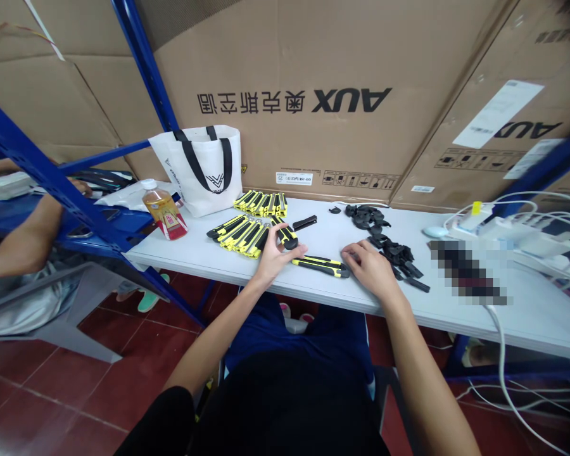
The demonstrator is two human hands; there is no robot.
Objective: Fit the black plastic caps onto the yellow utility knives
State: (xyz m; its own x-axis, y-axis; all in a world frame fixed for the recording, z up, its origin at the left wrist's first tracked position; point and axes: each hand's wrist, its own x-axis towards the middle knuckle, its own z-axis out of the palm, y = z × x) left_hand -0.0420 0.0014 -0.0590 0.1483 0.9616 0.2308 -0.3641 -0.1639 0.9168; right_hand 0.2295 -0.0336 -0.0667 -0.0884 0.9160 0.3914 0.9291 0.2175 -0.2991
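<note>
Head view: left hand [273,253] fingers pinch one knife [287,237]; right hand [370,269] fingers rest loosely on another knife [320,265].

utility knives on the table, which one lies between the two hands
The lone yellow-and-black utility knife at the table's near edge, lying crosswise between both hands, apart from the knife piles behind.

You can see two piles of knives [247,233], one bag [204,166], one bottle [164,216], and two hands [275,253].
</note>
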